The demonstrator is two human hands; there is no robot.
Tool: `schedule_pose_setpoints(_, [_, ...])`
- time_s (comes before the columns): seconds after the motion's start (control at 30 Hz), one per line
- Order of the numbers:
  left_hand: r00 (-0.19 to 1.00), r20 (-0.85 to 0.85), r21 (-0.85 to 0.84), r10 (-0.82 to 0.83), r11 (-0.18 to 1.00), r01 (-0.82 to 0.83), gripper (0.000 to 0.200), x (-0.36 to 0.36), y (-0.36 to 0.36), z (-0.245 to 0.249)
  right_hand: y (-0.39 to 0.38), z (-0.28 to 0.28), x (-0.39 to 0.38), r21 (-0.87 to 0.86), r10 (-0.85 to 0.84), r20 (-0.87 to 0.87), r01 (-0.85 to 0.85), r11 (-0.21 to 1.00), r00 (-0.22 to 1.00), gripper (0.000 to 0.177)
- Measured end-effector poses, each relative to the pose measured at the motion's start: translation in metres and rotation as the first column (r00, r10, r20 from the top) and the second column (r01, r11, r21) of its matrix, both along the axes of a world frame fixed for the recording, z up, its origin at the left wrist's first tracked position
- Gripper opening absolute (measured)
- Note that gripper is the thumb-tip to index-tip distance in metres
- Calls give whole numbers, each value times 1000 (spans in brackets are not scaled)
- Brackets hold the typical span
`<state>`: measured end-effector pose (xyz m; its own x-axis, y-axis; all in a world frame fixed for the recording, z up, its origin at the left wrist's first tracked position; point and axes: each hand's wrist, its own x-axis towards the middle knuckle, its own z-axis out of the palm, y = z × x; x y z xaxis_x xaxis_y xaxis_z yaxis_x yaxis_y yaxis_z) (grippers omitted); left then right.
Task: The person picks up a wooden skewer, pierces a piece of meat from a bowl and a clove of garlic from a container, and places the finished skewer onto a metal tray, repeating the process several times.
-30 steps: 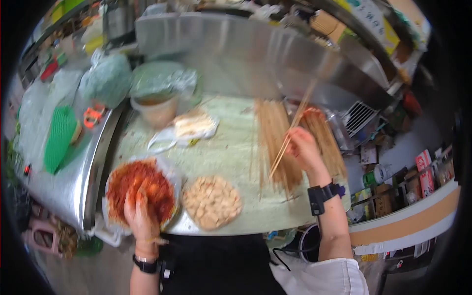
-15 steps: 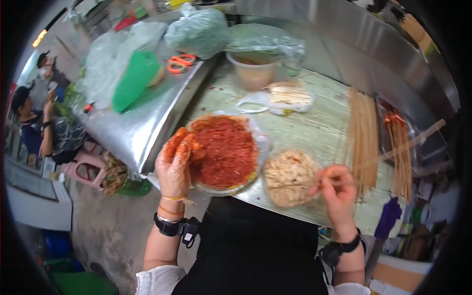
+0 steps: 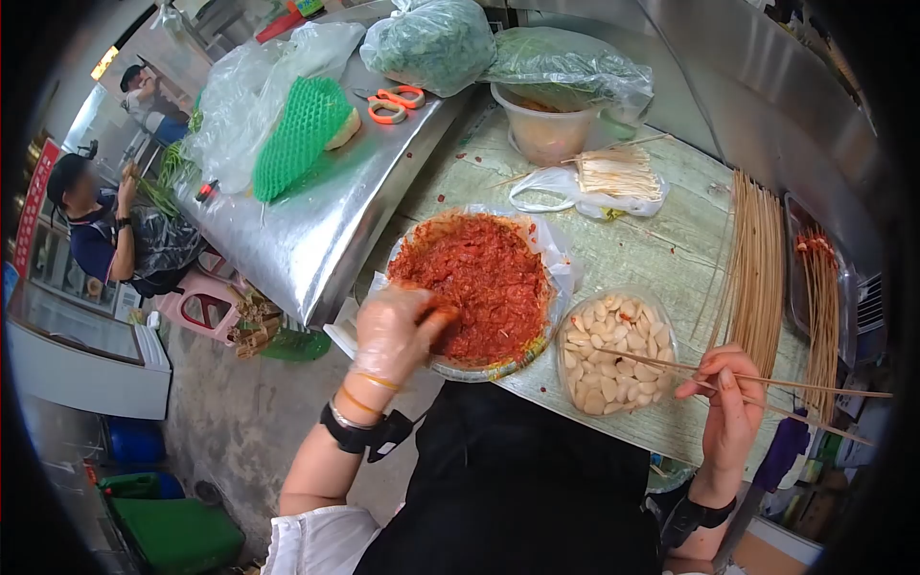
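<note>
In a clear plastic glove, my left hand (image 3: 398, 328) is at the near left side of a bowl lined with plastic (image 3: 561, 273). Its sauce-stained fingers curl together into the red marinated meat (image 3: 479, 278); the exact piece in them is hidden. My right hand (image 3: 725, 388) pinches thin bamboo skewers (image 3: 815, 385), apparently two. One skewer's tip reaches left above a clear container of peeled garlic cloves (image 3: 618, 359). That container stands just right of the bowl.
Loose skewers (image 3: 747, 259) lie at the right, beside a tray (image 3: 800, 220) with loaded skewers (image 3: 819, 307). Behind are a lidless tub (image 3: 546, 134) and pale sticks on a bag (image 3: 623, 177). Scissors (image 3: 388, 105) lie on the steel counter (image 3: 316, 225). Two people stand or sit far left.
My left hand has moved right and down from the bowl's left rim into the meat. My right hand has shifted right and lower, its skewers now tilting down to the right. The view has shifted.
</note>
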<state>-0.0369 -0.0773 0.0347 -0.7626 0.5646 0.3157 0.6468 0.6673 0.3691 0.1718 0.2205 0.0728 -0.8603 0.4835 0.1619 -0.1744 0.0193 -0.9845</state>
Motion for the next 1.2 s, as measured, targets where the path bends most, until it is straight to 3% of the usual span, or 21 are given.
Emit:
schedule_pose_setpoints(0.03, [1000, -2, -4, 0, 1000, 0, 11, 2, 8, 1, -1, -3, 0, -29, -3, -2, 3, 1000, 1000, 20])
schedule_pose_setpoints(0.1, [988, -96, -282, 118, 949, -141, 20, 7, 24, 6, -4, -9, 0, -61, -8, -2, 8, 998, 1000, 20])
schedule_pose_setpoints(0.27, [977, -150, -341, 149, 920, -193, 22, -1, 31, -6, 1, -13, 7, -5, 5, -51, -5, 1000, 999, 19])
schedule_pose_setpoints(0.37, [995, -20, -241, 95, 966, -97, 19, -10, 16, -1, 0, -9, 7, -2, -28, -86, 28, 1000, 996, 18])
schedule_pose_setpoints(0.43, [971, 234, 139, -55, 990, 22, 16, -17, 7, 8, 0, -9, 8, -6, -30, -92, 30, 1000, 995, 18])
schedule_pose_setpoints(0.47, [890, 446, 254, -93, 967, -26, 15, -18, 2, 12, 0, -8, 8, -9, -27, -97, 26, 1000, 995, 18])
schedule_pose_setpoints(0.5, [894, 438, 255, -94, 967, -24, 15, -15, 2, 16, -1, -9, 8, -8, -27, -106, 26, 1000, 994, 18])
schedule_pose_setpoints(0.57, [489, 822, 524, -294, 728, -443, 14, -3, 2, 22, -1, -14, 8, -48, -57, -119, 52, 998, 991, 19])
schedule_pose_setpoints(0.6, [403, 765, 643, -503, 625, -442, 18, -3, 1, 19, -1, -13, 8, -44, -58, -123, 53, 998, 991, 19])
schedule_pose_setpoints(0.63, [401, 761, 648, -509, 624, -438, 18, -1, 4, 17, -3, -11, 8, -34, -55, -98, 52, 998, 994, 19])
schedule_pose_setpoints(0.7, [512, 701, 713, -497, 512, -479, 18, 5, 18, 10, -3, -8, 10, -13, -67, -61, 67, 998, 996, 18])
schedule_pose_setpoints(0.8, [488, 623, 776, -611, 406, -483, 14, 11, 23, 2, 4, -8, 19, -50, -136, -64, 133, 990, 989, 25])
schedule_pose_setpoints(0.83, [513, 677, 735, -528, 455, -503, 16, 12, 26, 0, 6, -1, 23, -83, -147, -39, 143, 986, 988, 25])
schedule_pose_setpoints(0.97, [739, 581, 755, -341, 564, -334, 21, 16, 39, 1, 15, 13, 30, -90, -173, -1, 173, 981, 985, 28])
schedule_pose_setpoints(1.1, [744, 589, 730, -317, 604, -321, 22, 16, 39, -4, 17, 15, 32, -17, -157, 6, 158, 987, 988, 29])
schedule_pose_setpoints(1.2, [668, 667, 711, -329, 550, -439, 22, 23, 50, -5, 14, 17, 30, 31, -152, 16, 152, 988, 988, 28])
